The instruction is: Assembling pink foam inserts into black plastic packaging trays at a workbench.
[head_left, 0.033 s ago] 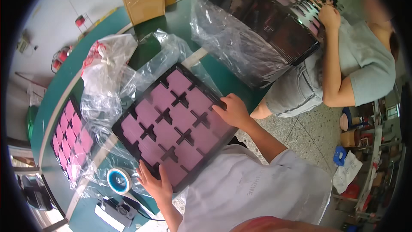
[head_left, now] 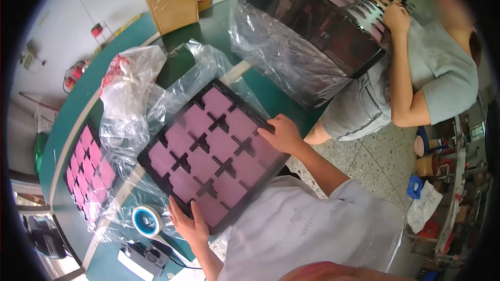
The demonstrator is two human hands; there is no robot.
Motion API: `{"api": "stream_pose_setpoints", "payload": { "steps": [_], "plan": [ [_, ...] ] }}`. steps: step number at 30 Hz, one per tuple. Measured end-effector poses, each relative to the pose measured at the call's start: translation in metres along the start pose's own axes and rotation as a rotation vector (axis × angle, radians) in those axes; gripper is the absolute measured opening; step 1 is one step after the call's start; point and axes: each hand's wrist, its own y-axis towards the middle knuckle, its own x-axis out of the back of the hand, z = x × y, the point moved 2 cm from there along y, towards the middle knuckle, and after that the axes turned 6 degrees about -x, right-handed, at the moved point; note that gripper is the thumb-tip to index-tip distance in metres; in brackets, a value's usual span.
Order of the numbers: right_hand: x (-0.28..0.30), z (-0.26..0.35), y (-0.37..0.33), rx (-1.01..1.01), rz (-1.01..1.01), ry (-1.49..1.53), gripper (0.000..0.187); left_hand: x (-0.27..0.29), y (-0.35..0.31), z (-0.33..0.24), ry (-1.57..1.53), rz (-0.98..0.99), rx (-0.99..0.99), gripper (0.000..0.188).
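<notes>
A black plastic tray (head_left: 179,186) with square compartments filled by pink sheets is held in front of me, tilted over the green table's near edge. My left hand (head_left: 190,224) grips its near-left side, the thumb on the rim and the other fingers along the edge. On the opposite side, my right hand (head_left: 284,136) clasps the far-right rim with the thumb on top. Its fingers under the tray are hidden. Crumpled clear plastic film (head_left: 195,75) lies just beyond the tray. A similar pink-filled tray (head_left: 89,171) rests at the left, partly under clear film.
Tall stacks of black trays (head_left: 312,15) in clear plastic stand at the back right beside a co-worker (head_left: 448,73). A cardboard box (head_left: 171,0), a knotted white bag (head_left: 130,73), a tape roll (head_left: 147,221) and a grey device with a cable (head_left: 143,257) sit on the table (head_left: 73,125).
Nearly everything stays put; the view shifts very slightly. Both hands keep the same hold on the tray.
</notes>
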Motion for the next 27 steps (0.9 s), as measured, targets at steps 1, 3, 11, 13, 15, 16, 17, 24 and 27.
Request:
{"api": "stream_pose_setpoints", "payload": {
  "steps": [1,3,11,13,15,16,17,24,27],
  "plan": [
    [0.006,-0.005,0.003,-0.002,-0.03,0.006,0.044,0.001,0.003,0.001,-0.124,-0.044,-0.006,0.07],
    [0.017,-0.006,0.011,-0.259,0.384,0.029,0.043,0.005,0.005,-0.006,-0.576,-0.038,0.06,0.063],
    [0.015,-0.006,0.001,-0.466,0.4,0.713,0.039,0.007,0.028,0.008,0.008,-0.374,-0.154,0.064],
    [0.02,-0.004,-0.001,-0.433,0.423,0.853,0.031,0.007,0.036,0.012,0.085,-0.141,-0.053,0.069],
    [0.043,0.013,-0.003,-0.409,0.616,1.194,0.025,0.002,0.038,0.011,0.129,-0.107,-0.11,0.072],
    [0.051,0.028,-0.006,-0.368,0.629,1.313,0.021,-0.002,0.037,0.019,0.116,-0.14,-0.133,0.071],
    [0.058,0.042,-0.007,-0.326,0.639,1.393,0.021,-0.001,0.039,0.015,0.075,-0.147,-0.129,0.072],
    [0.066,0.08,-0.001,-0.106,0.727,1.391,0.019,0.012,0.044,0.035,-0.166,-0.212,0.098,0.058],
    [0.065,0.081,-0.004,-0.054,0.798,1.515,0.017,0.015,0.048,0.053,-0.528,-0.265,0.181,0.051]
  ]
}}
